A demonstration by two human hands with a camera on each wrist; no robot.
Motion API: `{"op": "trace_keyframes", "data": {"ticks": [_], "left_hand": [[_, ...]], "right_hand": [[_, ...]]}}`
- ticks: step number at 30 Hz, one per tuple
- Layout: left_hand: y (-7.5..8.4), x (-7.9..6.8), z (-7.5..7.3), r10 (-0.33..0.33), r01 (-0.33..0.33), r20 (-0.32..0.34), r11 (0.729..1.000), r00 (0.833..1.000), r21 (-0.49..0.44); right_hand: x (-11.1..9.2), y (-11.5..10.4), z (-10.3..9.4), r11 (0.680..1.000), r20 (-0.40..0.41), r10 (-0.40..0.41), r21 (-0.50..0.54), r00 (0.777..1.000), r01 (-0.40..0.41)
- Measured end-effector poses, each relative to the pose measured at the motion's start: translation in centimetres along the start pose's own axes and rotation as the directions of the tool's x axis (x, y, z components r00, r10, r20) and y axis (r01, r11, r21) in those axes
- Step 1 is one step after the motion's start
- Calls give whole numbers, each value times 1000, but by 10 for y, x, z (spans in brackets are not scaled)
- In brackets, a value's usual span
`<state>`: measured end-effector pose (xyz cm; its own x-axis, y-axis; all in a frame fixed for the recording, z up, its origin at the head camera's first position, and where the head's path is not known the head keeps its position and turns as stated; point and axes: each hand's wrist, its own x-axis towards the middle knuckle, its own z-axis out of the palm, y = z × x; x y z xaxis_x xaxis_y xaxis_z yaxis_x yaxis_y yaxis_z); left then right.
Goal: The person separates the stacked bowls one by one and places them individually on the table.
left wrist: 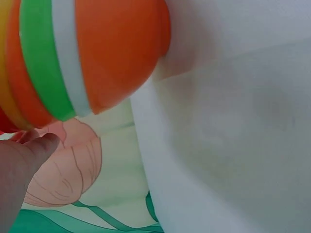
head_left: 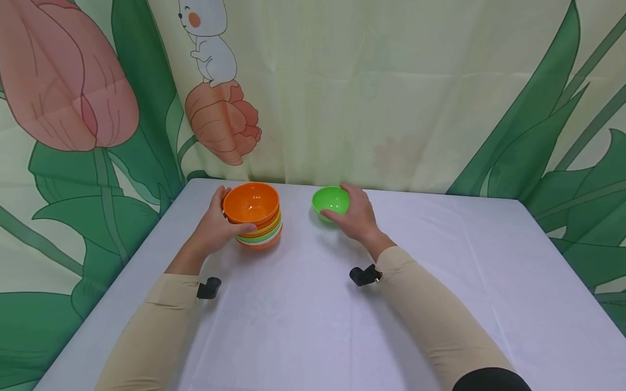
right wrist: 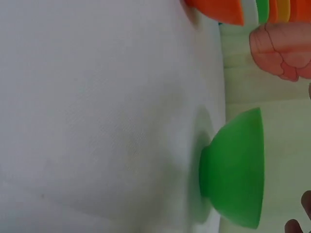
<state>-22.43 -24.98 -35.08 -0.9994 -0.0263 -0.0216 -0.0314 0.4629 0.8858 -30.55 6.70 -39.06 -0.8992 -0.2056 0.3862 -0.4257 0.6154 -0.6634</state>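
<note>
Orange, yellow, green and white bands show on the stack of bowls (head_left: 268,224) that the left hand (head_left: 214,227) grasps, its thumb lying across the near side and its fingers round the left. That forearm, in a beige sleeve (head_left: 149,334), slants forward and inward. Well to the right of this hand, a green bowl (head_left: 329,202) stands mouth-up on the white table (head_left: 303,304), just left of the right hand (head_left: 359,217). Here thumb and fingers are parted, the thumb toward the near rim; the right wrist view shows fingertips clear of the bowl, not grasping it. The right forearm reaches forward and leftward, angled inward.
</note>
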Motion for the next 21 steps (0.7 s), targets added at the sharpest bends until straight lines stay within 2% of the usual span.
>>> {"op": "trace_keyframes", "data": {"ticks": [5, 10, 12, 21], "left_hand": [[-4, 2, 4, -8, 8, -6, 1000, 1000, -15], [-8, 3, 9, -19, 19, -24, 999, 1000, -38], [-10, 4, 10, -15, 14, -32, 999, 999, -46], [-16, 5, 13, 92, -94, -25, 991, 995, -100]], "right_hand": [[2, -25, 5, 995, 13, -51, 92, 999, 50], [5, -53, 13, 988, 109, -61, 150, 992, 44], [6, -64, 16, 987, 157, -74, 152, 985, 50], [14, -101, 36, 984, 325, -148, 146, 934, 105]]}}
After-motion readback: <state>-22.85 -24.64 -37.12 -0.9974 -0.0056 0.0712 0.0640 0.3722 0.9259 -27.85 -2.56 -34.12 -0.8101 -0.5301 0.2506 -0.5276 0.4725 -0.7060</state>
